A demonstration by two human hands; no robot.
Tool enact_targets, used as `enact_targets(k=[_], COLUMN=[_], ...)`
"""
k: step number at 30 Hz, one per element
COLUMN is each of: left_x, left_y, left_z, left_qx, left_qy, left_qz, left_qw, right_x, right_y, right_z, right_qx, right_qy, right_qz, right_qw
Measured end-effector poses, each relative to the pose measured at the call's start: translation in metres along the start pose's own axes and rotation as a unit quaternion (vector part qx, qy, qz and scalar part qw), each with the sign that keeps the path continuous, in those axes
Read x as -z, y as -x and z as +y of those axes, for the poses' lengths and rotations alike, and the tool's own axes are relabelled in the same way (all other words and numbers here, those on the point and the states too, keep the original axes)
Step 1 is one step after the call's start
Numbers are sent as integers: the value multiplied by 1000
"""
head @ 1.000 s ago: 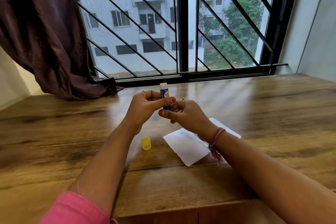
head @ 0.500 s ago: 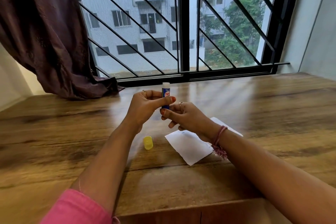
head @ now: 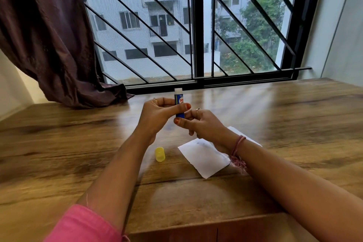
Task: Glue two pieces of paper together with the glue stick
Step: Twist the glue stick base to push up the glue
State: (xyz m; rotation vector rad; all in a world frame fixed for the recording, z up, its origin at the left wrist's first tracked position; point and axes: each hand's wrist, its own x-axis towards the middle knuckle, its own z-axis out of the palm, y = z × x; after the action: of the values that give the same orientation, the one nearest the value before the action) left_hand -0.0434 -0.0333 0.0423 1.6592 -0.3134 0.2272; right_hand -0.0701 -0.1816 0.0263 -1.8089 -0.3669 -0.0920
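Note:
A blue glue stick (head: 179, 102) stands upright above the wooden table, uncapped, with white glue showing at its top. My left hand (head: 157, 114) grips its barrel, thumb across the label. My right hand (head: 200, 124) pinches the stick's bottom end from the right. Its yellow cap (head: 160, 154) lies on the table below my left hand. White paper (head: 204, 157) lies flat under my right wrist; a second sheet's corner (head: 233, 129) peeks out behind the wrist, mostly hidden.
The wooden table (head: 294, 124) runs back to a barred window (head: 196, 35). A dark curtain (head: 49, 35) drapes onto the table's back left corner. A wall stands at the right. The table's front edge is just below my forearms.
Both hands stay on the glue stick in nearly the same place. The white glue tip stands slightly higher out of the tube than a second ago.

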Motion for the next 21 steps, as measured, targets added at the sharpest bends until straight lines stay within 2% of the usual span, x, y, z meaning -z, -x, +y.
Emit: enact_targets(k=[8,16,18,21], left_x=[1,-6,-7,-9], left_y=[1,2,3,3], left_z=[1,-1,-2,-2], left_qx=[4,13,11,15], left_qy=[12,13,5,-4], left_qz=[-10,7,9,13], left_qw=[1000,1000,1000,1000], right_x=[4,-1,-1,1], right_y=[2,-1,-3,-3], right_z=[-2,1,3,3], right_qx=[-41,31,35,56], right_qy=[-34,15,34,125], right_qz=[-95,42,58,61], right_qw=[994,999,997,989])
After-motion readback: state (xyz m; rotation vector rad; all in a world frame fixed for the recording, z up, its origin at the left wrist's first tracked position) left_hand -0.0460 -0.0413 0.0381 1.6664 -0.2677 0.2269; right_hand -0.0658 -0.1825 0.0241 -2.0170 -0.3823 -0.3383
